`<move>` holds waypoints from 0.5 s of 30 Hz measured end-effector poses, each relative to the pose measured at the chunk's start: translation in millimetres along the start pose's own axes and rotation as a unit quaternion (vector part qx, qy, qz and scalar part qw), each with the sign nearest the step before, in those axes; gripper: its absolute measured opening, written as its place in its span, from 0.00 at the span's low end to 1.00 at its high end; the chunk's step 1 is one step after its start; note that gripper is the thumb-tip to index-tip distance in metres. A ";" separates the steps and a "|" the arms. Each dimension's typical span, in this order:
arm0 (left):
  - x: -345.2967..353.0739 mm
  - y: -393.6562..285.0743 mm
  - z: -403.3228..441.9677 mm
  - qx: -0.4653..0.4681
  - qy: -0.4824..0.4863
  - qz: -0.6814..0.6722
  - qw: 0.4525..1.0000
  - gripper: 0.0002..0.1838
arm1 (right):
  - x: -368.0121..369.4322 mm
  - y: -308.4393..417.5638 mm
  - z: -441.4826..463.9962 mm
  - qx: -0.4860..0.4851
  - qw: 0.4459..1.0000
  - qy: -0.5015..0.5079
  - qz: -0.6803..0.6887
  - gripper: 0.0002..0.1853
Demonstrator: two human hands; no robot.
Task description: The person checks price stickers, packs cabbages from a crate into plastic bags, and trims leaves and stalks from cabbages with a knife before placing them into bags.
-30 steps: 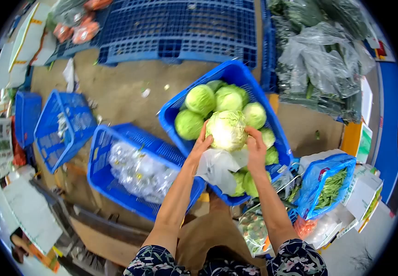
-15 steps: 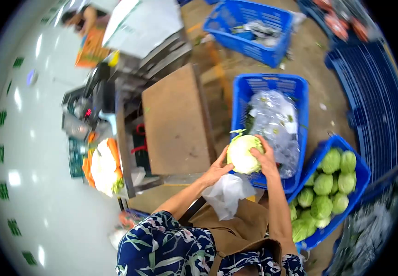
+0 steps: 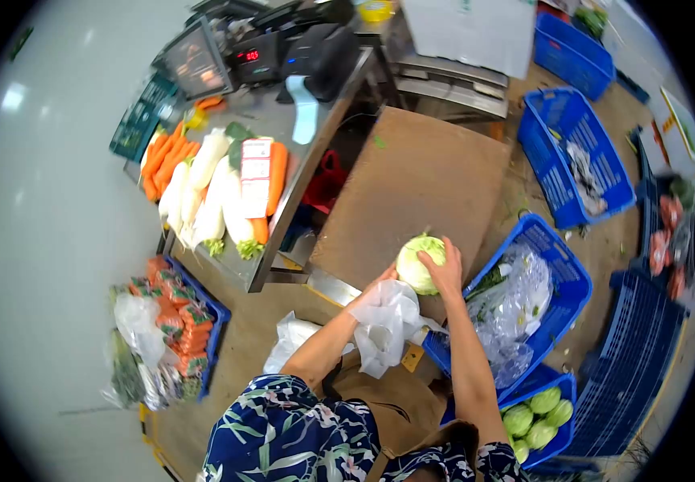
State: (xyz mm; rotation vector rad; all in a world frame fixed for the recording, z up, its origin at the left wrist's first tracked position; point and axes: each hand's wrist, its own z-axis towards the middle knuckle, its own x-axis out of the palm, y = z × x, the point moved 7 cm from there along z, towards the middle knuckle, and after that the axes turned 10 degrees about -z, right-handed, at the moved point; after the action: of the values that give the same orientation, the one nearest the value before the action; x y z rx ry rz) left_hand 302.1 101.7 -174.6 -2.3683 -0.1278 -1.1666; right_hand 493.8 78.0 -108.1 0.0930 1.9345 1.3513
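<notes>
A pale green cabbage (image 3: 418, 264) is held between my two hands over the near edge of a brown board-topped stand (image 3: 420, 173). My left hand (image 3: 381, 283) cups its lower left side, with the fingers partly hidden behind it. On its right side, my right hand (image 3: 445, 270) grips with thumb and fingers spread around it. A translucent plastic bag (image 3: 384, 325) hangs by my left wrist, in front of the brown apron. To the right of my hands stands a blue crate (image 3: 570, 275) with clear plastic and leaf scraps in it.
Several cabbages (image 3: 540, 419) fill another blue crate at lower right. On the left, a metal table (image 3: 315, 149) carries white radishes (image 3: 211, 189), carrots (image 3: 169, 161) and a scale with a red display (image 3: 256, 56). Bagged carrots (image 3: 183, 321) sit in a crate at lower left.
My view has turned to the left, bringing the radish table and bagged carrots fully into sight. The cabbage, still in both hands, has moved from over the blue crate to the brown stand's edge.
</notes>
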 end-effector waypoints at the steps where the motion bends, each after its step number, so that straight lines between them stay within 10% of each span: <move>1: -6.8 -5.2 -4.8 -0.003 -0.040 0.060 0.997 0.33 | -1.6 2.6 0.0 -0.036 0.999 -0.017 -0.016 0.44; 15: -0.3 -20.9 -75.4 0.043 -0.287 0.306 0.907 0.24 | -7.3 -3.5 -25.0 -0.015 0.997 0.020 -0.070 0.53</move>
State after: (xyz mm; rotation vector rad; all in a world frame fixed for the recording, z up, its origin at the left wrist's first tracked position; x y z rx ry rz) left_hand 241.6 84.7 -128.1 -2.3348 0.3434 -0.1557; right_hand 484.8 53.7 -103.3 -0.0824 1.9158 1.2979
